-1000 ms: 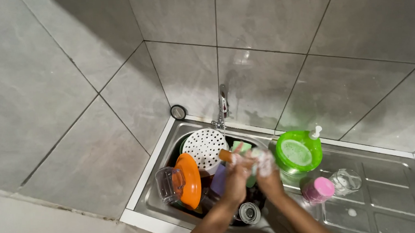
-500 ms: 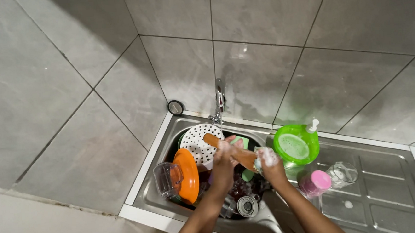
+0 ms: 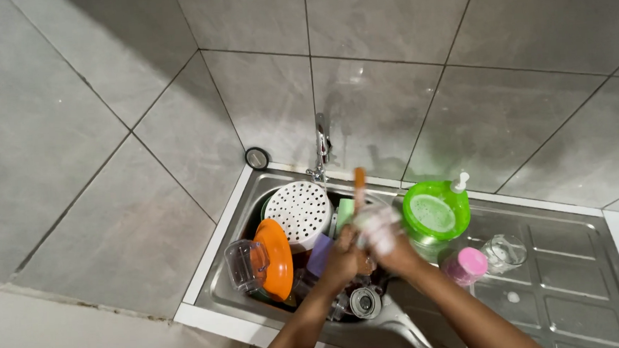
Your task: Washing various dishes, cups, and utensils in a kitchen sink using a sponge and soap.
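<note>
Spoon (image 3: 359,182) upright, apparently between soapy fingers (image 3: 374,227)

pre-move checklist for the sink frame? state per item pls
1. Left hand grips the lower end of the orange-brown wooden utensil: ok, fingers wrap it.
2. Right hand, covered in white foam, is on the utensil's shaft: ok; whether it holds a sponge, cannot tell.
3. Utensil is over the stainless steel sink, handle tip pointing up toward the chrome tap: ok.
4. Tap running: cannot tell.
5. Free room in the basin: not ok, crowded by the white perforated round strainer, the orange round lid and other dishes.
6. Green round plastic bowl and pink cup sit on the drainboard, apart from both hands: ok.
</note>
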